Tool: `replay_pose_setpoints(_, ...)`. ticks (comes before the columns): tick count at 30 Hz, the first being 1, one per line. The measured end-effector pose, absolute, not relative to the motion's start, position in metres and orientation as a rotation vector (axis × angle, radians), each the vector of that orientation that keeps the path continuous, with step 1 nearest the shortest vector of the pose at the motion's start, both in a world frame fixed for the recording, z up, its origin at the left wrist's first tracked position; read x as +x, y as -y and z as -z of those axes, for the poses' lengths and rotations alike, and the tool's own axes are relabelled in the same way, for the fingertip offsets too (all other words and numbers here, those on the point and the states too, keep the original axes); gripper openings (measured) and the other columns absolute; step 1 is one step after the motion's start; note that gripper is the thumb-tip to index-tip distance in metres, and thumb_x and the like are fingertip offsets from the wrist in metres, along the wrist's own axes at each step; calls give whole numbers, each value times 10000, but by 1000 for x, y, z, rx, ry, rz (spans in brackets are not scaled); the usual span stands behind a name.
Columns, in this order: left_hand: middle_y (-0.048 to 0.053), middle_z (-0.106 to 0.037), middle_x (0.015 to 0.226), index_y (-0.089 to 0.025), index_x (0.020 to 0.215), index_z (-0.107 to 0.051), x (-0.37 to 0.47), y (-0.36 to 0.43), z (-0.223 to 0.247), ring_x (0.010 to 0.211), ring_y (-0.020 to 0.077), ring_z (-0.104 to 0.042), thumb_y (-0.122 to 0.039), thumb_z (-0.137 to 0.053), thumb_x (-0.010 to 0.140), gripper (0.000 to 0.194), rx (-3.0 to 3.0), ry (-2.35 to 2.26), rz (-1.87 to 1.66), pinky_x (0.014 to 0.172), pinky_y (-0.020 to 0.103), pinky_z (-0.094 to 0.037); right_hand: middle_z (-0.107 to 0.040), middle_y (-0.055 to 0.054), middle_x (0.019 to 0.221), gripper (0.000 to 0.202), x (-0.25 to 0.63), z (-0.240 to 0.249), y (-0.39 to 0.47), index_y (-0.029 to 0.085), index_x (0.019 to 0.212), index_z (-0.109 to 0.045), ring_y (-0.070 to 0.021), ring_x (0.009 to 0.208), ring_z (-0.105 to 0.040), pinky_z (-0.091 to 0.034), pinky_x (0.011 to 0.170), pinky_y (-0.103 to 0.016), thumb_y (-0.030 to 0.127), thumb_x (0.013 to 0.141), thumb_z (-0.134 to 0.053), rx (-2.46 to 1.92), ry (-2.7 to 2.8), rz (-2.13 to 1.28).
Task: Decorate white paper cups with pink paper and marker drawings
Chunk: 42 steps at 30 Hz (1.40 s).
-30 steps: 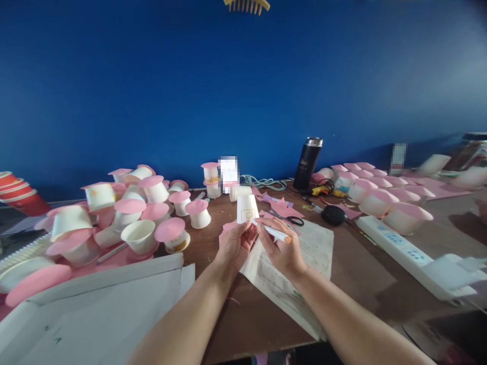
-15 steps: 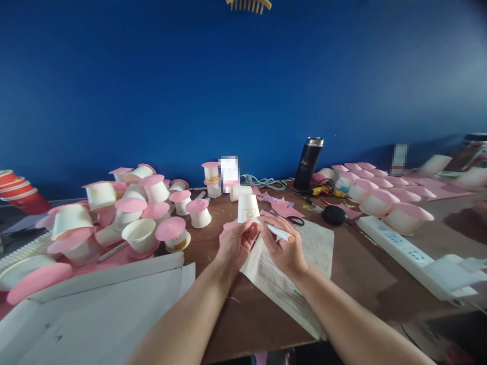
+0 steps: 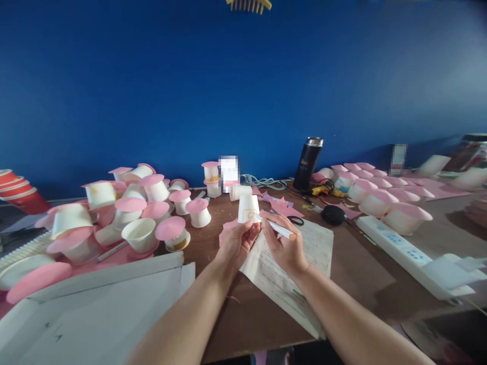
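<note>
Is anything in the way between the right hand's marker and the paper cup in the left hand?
Nothing visible: the marker in the right hand reaches the drawn-on side of the paper cup, while the left hand holds it low, leaving the drawing largely exposed.

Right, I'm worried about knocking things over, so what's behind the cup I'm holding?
Behind the held cup, a white cup lies on its side; whatever the held cup covers can't be seen.

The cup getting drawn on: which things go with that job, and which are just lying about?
Goes with the job:
- white cup, in the left hand
- orange-ended pen, in the right hand
- pink-topped cups, probably, as some have yellowish markings too

Probably just lying about:
- black bottle
- power strip
</note>
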State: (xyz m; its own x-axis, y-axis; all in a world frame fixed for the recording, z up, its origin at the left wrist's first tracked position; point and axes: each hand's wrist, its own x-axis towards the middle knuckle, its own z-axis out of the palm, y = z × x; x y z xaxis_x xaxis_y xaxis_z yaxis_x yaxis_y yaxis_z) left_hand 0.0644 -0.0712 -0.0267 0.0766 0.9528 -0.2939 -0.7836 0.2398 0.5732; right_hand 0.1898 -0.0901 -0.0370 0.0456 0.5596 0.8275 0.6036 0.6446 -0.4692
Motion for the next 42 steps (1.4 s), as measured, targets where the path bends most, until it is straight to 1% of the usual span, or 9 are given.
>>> replay_pose_setpoints(5,97,-734,733,-62,731,-707,64,71,29,627,110,-689,50,-616,793,157,324,-703,-1304,691,186,-594,-763,-68,1023,174,191,37,89,226,1092,-687,-211,957,-723,-589,892,-359,222,969,-564,-983,1607,58)
replay_pose_setpoints(9,99,-741,750,-75,731,-712,63,70,30,638,116,-697,48,-610,798,173,348,-693,-1296,711,190,-596,-763,-68,1021,175,191,37,89,222,1091,-688,-209,960,-721,-590,894,-359,218,970,-562,-978,1608,49)
replay_pose_setpoints(13,102,-741,745,-74,722,-707,64,69,33,643,126,-702,41,-628,787,154,358,-682,-1308,714,203,-599,-765,-70,1021,179,191,36,89,225,1089,-693,-216,969,-723,-592,901,-371,223,967,-561,-982,1598,43)
replay_pose_setpoints(17,84,-743,744,-93,724,-713,63,70,34,639,117,-700,25,-653,776,143,380,-669,-1294,727,191,-588,-767,-75,1032,185,191,37,89,229,1087,-696,-223,969,-724,-594,900,-387,236,972,-552,-998,1599,43)
replay_pose_setpoints(27,56,-751,752,-129,717,-717,63,70,35,659,108,-700,12,-676,775,158,423,-656,-1281,749,190,-580,-767,-70,1016,175,191,38,87,217,1082,-692,-214,974,-723,-587,915,-370,211,966,-561,-980,1598,49)
replay_pose_setpoints(32,72,-752,770,-112,732,-723,62,69,37,663,112,-702,12,-673,776,141,427,-651,-1278,754,190,-576,-767,-74,1003,160,190,37,88,218,1056,-694,-219,973,-724,-589,907,-378,219,967,-561,-996,1600,42)
replay_pose_setpoints(38,68,-756,786,-128,727,-723,62,69,37,662,109,-700,11,-667,796,165,412,-651,-1279,755,196,-580,-767,-68,995,157,190,37,89,223,1050,-697,-221,986,-722,-585,917,-380,224,964,-566,-993,1599,26)
replay_pose_setpoints(42,60,-747,760,-131,706,-710,62,70,35,655,109,-695,16,-680,786,170,386,-658,-1273,750,197,-581,-768,-67,1002,161,190,37,90,229,1051,-697,-222,979,-723,-586,912,-383,231,965,-561,-998,1601,24)
